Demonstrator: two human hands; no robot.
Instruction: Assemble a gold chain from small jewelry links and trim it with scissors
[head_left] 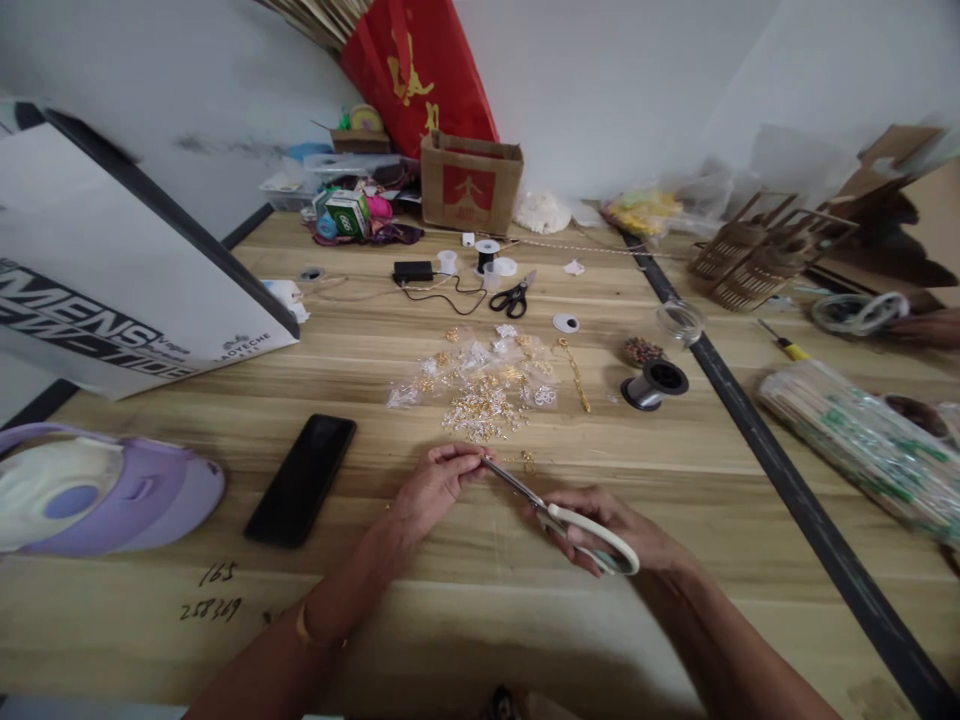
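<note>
My left hand (442, 482) is closed in a pinch, with a thin gold chain (528, 461) running out from its fingertips over the wooden table. What exactly lies between the fingers is too small to see. White-handled scissors (611, 545) are gripped in my right hand (611, 520); their blades point up and left, and the tips meet the left fingertips. Just beyond the hands is a pile of small gold and silver jewelry findings (484, 405), with little clear bags (480, 355) among them. Another gold chain (576, 375) lies to the right of the pile.
A black phone (300, 480) and a purple visor (161, 490) lie left. Black-handled scissors (514, 297) and a black adapter (412, 271) lie farther back. On the right are a wire spool (654, 384), a bead dish (643, 351), wrapped sticks (855, 430) and another person's hand (930, 330).
</note>
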